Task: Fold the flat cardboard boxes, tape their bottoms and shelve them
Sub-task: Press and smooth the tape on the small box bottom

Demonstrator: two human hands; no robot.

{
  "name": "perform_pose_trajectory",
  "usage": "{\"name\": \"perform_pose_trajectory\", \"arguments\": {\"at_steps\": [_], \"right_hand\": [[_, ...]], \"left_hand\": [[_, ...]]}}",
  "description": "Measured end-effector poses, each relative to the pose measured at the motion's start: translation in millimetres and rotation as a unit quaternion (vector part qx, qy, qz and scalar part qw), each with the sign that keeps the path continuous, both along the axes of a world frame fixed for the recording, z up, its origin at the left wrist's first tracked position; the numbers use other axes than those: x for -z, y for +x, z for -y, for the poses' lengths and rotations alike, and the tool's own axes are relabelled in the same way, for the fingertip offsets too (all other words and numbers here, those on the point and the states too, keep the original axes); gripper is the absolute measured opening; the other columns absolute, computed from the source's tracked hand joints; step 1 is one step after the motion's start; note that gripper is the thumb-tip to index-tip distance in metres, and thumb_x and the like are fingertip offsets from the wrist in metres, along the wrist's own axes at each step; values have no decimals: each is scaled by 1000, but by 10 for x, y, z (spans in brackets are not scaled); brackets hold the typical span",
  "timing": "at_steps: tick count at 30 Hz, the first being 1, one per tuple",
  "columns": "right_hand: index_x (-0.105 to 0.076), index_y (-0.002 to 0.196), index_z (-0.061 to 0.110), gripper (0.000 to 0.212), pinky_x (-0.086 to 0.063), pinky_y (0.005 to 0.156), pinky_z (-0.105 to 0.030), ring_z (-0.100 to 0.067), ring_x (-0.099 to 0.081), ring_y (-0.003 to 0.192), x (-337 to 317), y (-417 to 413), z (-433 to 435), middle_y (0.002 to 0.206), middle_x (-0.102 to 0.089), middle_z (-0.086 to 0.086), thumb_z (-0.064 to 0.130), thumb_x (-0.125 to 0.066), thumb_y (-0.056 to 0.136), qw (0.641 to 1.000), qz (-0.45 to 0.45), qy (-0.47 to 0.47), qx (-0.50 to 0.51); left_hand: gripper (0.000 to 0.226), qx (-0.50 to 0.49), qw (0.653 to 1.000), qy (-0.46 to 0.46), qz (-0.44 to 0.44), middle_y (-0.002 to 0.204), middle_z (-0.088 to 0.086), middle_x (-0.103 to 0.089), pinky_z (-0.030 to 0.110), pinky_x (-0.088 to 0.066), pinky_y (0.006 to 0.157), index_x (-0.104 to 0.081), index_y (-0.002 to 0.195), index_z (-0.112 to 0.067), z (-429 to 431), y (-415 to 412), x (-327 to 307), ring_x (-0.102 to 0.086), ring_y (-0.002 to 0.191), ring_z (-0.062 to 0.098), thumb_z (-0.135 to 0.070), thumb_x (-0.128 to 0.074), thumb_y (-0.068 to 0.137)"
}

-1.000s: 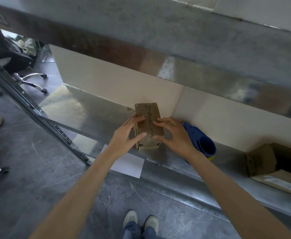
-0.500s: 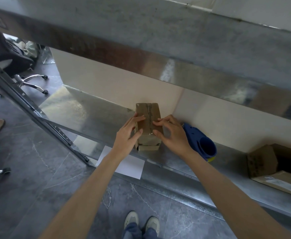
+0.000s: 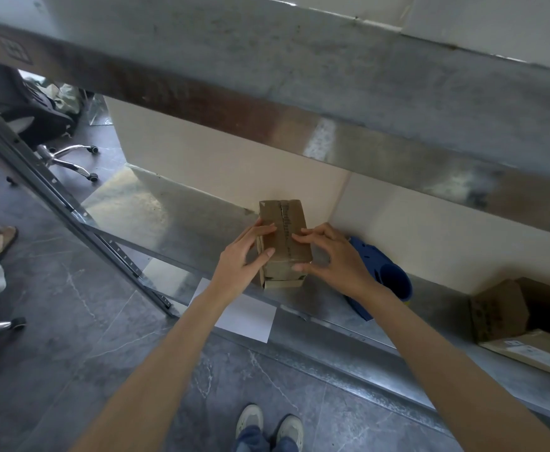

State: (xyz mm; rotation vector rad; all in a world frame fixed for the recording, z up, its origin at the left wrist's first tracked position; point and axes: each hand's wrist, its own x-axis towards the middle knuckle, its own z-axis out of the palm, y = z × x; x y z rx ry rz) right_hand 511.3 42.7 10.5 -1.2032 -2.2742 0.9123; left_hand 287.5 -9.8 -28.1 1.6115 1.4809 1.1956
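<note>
Grips a small cardboard box point(image 3: 283, 243) from both sides, on the lower metal shelf point(image 3: 175, 216). Stands there closed, long side running away toward the pale wall, far end close against it, seam of the top flaps running lengthwise.

On the box's left flank, the left hand point(image 3: 239, 262): fingers curled over the top edge, thumb pressed on the top face near the front. On the right flank, the right hand point(image 3: 338, 259): fingertips on the top face beside the seam, thumb against the near right edge. Both closed around the box, holding nothing else.

Just right of the box on the same shelf, partly hidden by the right hand: a blue clog point(image 3: 391, 278). Farther right along the shelf, well apart: an open cardboard carton point(image 3: 498, 311), flaps spread.

Below the shelf's front edge, under the left wrist: a white sheet of paper point(image 3: 250, 321); hanging or lying on the floor, cannot tell. Above, crossing the whole view: an upper shelf point(image 3: 332, 76). Beyond the slanted left upright, on the grey floor: an office chair point(image 3: 55, 125). At the bottom edge: two pale shoes point(image 3: 270, 422).
</note>
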Motion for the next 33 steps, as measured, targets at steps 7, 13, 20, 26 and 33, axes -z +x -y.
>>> {"name": "perform_pose_trajectory", "arguments": {"at_steps": [7, 13, 20, 26, 33], "right_hand": [[-49, 133, 48, 62, -41, 106, -41, -5, -45, 121, -72, 131, -189, 126, -50, 16, 47, -72, 76, 997, 30, -16, -74], [-54, 129, 45, 45, -38, 112, -44, -7, -46, 127, 6, 96, -154, 122, -48, 22, 49, -59, 85, 997, -15, -48, -52], [-61, 126, 39, 37, -42, 106, -46, -11, -50, 120, 68, 35, -133, 118, -53, 16, 37, -68, 90, 999, -40, -17, -11], [-52, 139, 39, 72, -40, 103, -38, -8, -44, 121, 56, 114, -118, 130, -46, 21, 49, -79, 74, 996, 50, 41, -55], [-54, 138, 33, 66, -38, 96, -36, -14, -45, 117, 145, 79, -54, 134, -52, 11, 48, -76, 78, 983, 95, 156, -32]], "left_hand": [[55, -2, 1000, -13, -21, 151, -16, -44, 44, -45, 110, -50, 130, -51, 8, 5, -41, -45, 135, 2, -65, -66, 80], [54, 5, 1000, -22, -11, 149, -17, -44, 41, -45, 109, -52, 129, -49, 11, 7, -72, -47, 133, 2, -61, -68, 79], [54, 11, 1000, -21, -18, 150, -19, -43, 41, -46, 109, -52, 130, -47, 19, 5, -82, -46, 133, 2, -58, -68, 81], [70, 60, 990, -11, -131, 151, -29, -35, 46, -44, 110, -50, 133, -43, 23, -91, -106, -26, 145, -3, -63, -77, 71], [63, 47, 991, 14, -126, 149, -25, -39, 48, -47, 107, -54, 132, -30, 28, -48, -41, -31, 145, 6, -45, -80, 77]]}}
